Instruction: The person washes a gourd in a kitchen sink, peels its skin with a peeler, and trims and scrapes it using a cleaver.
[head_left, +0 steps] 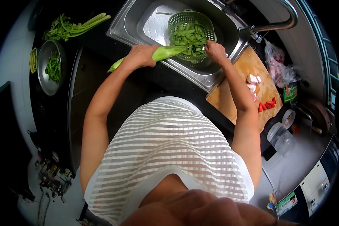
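My left hand [141, 56] is wrapped around a long light-green gourd [167, 52], which lies slantwise across the front edge of the sink. The gourd's far end reaches over a green colander [174, 18] in the basin. Green peelings [190, 34] are piled inside the colander. My right hand [216, 51] is closed at the colander's right side, near the gourd's tip. From its fingers sticks a small silvery peeler [204, 47], mostly hidden by the hand.
A steel sink [121, 23] has a curved tap [279, 25] at right. On the cutting board [230, 90] lie pale meat pieces [253, 80] and red chillies [266, 105]. Celery [79, 28] and a metal bowl [45, 87] of cut greens stand left. A clear jar [279, 136] stands right.
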Demonstrator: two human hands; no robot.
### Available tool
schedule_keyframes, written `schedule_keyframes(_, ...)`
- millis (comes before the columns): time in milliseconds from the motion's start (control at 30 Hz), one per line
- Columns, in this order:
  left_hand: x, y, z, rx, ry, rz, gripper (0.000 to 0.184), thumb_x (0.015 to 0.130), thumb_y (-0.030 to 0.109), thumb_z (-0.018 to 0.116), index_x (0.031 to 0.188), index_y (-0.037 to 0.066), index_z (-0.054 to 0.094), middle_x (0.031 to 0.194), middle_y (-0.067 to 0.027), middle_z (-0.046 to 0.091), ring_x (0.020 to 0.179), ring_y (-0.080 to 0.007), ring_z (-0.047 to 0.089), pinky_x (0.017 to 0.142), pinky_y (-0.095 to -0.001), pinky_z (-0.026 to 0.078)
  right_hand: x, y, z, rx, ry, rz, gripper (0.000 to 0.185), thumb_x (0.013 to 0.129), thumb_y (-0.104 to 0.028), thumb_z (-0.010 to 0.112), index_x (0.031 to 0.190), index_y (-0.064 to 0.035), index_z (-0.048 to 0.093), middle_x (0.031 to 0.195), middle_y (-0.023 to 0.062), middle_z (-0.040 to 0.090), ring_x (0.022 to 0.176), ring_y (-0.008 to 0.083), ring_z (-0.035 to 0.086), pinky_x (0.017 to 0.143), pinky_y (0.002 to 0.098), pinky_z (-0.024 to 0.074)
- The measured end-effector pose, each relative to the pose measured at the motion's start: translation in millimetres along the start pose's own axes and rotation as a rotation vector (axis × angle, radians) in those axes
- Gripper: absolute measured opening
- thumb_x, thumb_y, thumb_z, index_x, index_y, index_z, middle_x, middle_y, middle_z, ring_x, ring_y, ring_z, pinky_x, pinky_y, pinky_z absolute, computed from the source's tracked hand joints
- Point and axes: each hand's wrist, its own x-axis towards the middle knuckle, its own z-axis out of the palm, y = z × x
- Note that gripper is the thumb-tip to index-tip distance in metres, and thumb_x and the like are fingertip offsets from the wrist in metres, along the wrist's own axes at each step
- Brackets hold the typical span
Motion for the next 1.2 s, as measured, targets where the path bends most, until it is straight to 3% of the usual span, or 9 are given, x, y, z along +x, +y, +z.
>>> schedule_keyframes(167, 4, 5, 14, 0.128, 0.195, 0.077, 0.045, 0.058, 0.017, 0.065, 0.097, 0.004, 0.047, 0.083, -0.0178, 0.058, 0.082, -0.0349, 0.056, 0.072, -0.0435, 0.044, 10, -90, -19, 0.621, -0.005, -0.222, 0.021, 0.08, -0.024, 0.05, 0.085, -0.0054, 0.057, 0.075, 0.015, 0.059, 0.071, 0.0329, 0.056, 0.063, 0.0412, 0.0437)
schedule_keyframes(367, 2, 5, 21, 0.164, 0.301, 0.114, 0.037, 0.057, 0.013, 0.065, 0.088, 0.002, 0.049, 0.079, -0.0169, 0.057, 0.073, -0.0346, 0.058, 0.065, -0.042, 0.047, 18, -92, 16, 0.306, -0.01, -0.48, 0.016, 0.083, -0.024, 0.046, 0.084, -0.0099, 0.053, 0.077, 0.0121, 0.058, 0.072, 0.0312, 0.055, 0.061, 0.0405, 0.0427)
schedule_keyframes(433, 2, 4, 22, 0.177, 0.312, 0.103, 0.037, 0.057, 0.014, 0.066, 0.087, 0.002, 0.049, 0.079, -0.0162, 0.057, 0.073, -0.0346, 0.058, 0.065, -0.0424, 0.047, 16, -40, 26, 0.11, -0.034, -0.448, 0.014, 0.081, -0.019, 0.044, 0.088, -0.0115, 0.054, 0.079, 0.0099, 0.06, 0.074, 0.0285, 0.058, 0.061, 0.0391, 0.0452)
schedule_keyframes(533, 1, 1, 25, 0.199, 0.335, 0.103, 0.04, 0.055, 0.015, 0.069, 0.086, 0.003, 0.047, 0.078, -0.0151, 0.057, 0.072, -0.0342, 0.058, 0.065, -0.0425, 0.046, -1, 29, 17, -0.121, -0.091, -0.106, 0.012, 0.08, -0.017, 0.047, 0.087, -0.0091, 0.051, 0.075, 0.013, 0.059, 0.071, 0.0325, 0.058, 0.06, 0.042, 0.0448)
schedule_keyframes(633, -3, 6, 27, 0.246, 0.34, 0.108, 0.038, 0.056, 0.014, 0.069, 0.085, 0.003, 0.048, 0.077, -0.014, 0.057, 0.071, -0.0317, 0.059, 0.063, -0.0407, 0.046, 0, 28, 0, -0.196, -0.017, 0.01, 0.017, 0.081, -0.022, 0.047, 0.089, -0.0072, 0.051, 0.075, 0.0146, 0.06, 0.073, 0.0331, 0.058, 0.061, 0.0432, 0.0447)
schedule_keyframes(833, -1, 11, 36, 0.359, 0.416, 0.12, 0.041, 0.054, 0.016, 0.071, 0.085, 0.005, 0.047, 0.074, -0.0119, 0.056, 0.067, -0.0279, 0.059, 0.06, -0.0382, 0.046, 16, -104, -11, 0.575, -0.023, -0.218, 0.026, 0.083, -0.031, 0.047, 0.078, -0.0062, 0.053, 0.072, 0.0158, 0.056, 0.068, 0.0339, 0.055, 0.061, 0.0429, 0.0422)
schedule_keyframes(933, -2, 6, 38, 0.365, 0.439, 0.103, 0.049, 0.051, 0.02, 0.076, 0.086, 0.006, 0.044, 0.073, -0.0109, 0.055, 0.068, -0.0281, 0.059, 0.06, -0.0382, 0.046, 19, -114, 5, 0.336, -0.064, -0.4, 0.022, 0.084, -0.028, 0.045, 0.078, -0.0078, 0.051, 0.076, 0.0127, 0.057, 0.071, 0.0316, 0.056, 0.061, 0.0408, 0.0438)
schedule_keyframes(1033, -5, 5, 37, 0.346, 0.452, 0.112, 0.05, 0.051, 0.02, 0.077, 0.086, 0.006, 0.043, 0.074, -0.0111, 0.055, 0.068, -0.0284, 0.058, 0.06, -0.0382, 0.045, 18, -44, 15, 0.071, -0.078, -0.44, 0.016, 0.082, -0.023, 0.044, 0.082, -0.0092, 0.051, 0.075, 0.0118, 0.059, 0.07, 0.0298, 0.057, 0.06, 0.0395, 0.0448)
schedule_keyframes(1200, -6, 5, 39, 0.258, 0.43, 0.134, 0.05, 0.052, 0.02, 0.076, 0.087, 0.006, 0.043, 0.076, -0.0118, 0.055, 0.069, -0.0296, 0.058, 0.062, -0.0393, 0.045, 5, 21, -16, -0.224, -0.144, -0.033, 0.021, 0.083, -0.029, 0.046, 0.083, -0.0083, 0.052, 0.079, 0.0152, 0.058, 0.074, 0.0326, 0.057, 0.062, 0.0422, 0.0447)
